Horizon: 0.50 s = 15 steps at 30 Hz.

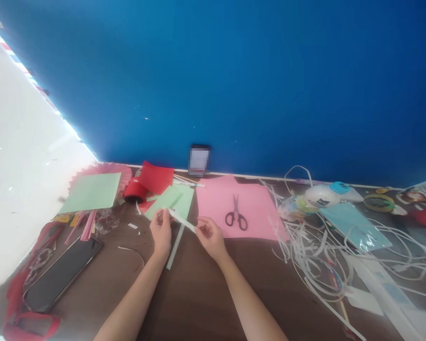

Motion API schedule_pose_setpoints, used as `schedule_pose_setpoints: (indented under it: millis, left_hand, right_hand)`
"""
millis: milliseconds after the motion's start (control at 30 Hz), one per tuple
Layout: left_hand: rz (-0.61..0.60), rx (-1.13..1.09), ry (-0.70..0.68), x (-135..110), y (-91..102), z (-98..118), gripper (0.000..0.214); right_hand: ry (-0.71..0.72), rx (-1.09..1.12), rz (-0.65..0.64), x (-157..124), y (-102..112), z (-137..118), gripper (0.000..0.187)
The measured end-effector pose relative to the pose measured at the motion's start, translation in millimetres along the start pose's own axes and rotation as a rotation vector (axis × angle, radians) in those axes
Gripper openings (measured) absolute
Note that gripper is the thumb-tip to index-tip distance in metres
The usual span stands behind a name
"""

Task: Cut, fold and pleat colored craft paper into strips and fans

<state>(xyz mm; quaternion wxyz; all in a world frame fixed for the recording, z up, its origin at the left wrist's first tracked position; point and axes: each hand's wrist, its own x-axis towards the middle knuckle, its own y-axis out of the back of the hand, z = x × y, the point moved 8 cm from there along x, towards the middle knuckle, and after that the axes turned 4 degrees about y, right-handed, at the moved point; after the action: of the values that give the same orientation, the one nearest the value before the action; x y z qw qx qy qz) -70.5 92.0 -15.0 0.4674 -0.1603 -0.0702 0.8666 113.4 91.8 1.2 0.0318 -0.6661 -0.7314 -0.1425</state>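
Both my hands hold one narrow strip of pale green paper (181, 220) just above the brown table (184, 293). My left hand (161, 232) pinches its far left end, fingers closed. My right hand (208, 237) pinches the near right end. A second pale strip (174, 247) lies flat on the table under my hands. A light green sheet (175, 199) lies just beyond my left hand. On the pink sheet (255, 208) to the right of my right hand lie black-handled scissors (236, 217).
A green sheet (92, 192) on a pink paper fan, a red paper roll (142, 187) and a dark phone (62, 272) on a red pouch are at the left. A glue gun (328, 194), tape roll (379, 202), light blue sheet and a tangle of white strips (326, 255) fill the right. Blue wall behind.
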Motion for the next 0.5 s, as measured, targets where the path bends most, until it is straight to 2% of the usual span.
schedule_pose_setpoints:
  millis: [167, 300, 400, 500]
  left_hand:
    - [-0.207, -0.041, 0.124, -8, -19.4, -11, 0.045]
    - [-0.24, -0.011, 0.129, -13, -23.0, -11, 0.036]
    - [-0.287, 0.014, 0.107, -16, -28.1, -8, 0.028]
    - [-0.266, 0.027, 0.101, -18, -27.8, -6, 0.029]
  right_hand:
    - [-0.002, 0.001, 0.036, 1, 3, 3, 0.024]
    - [-0.021, 0.027, 0.015, 1, 1, 3, 0.028]
    - [-0.052, -0.009, -0.057, 2, -5, 3, 0.02]
    - [-0.066, -0.067, -0.107, 2, -9, 3, 0.017]
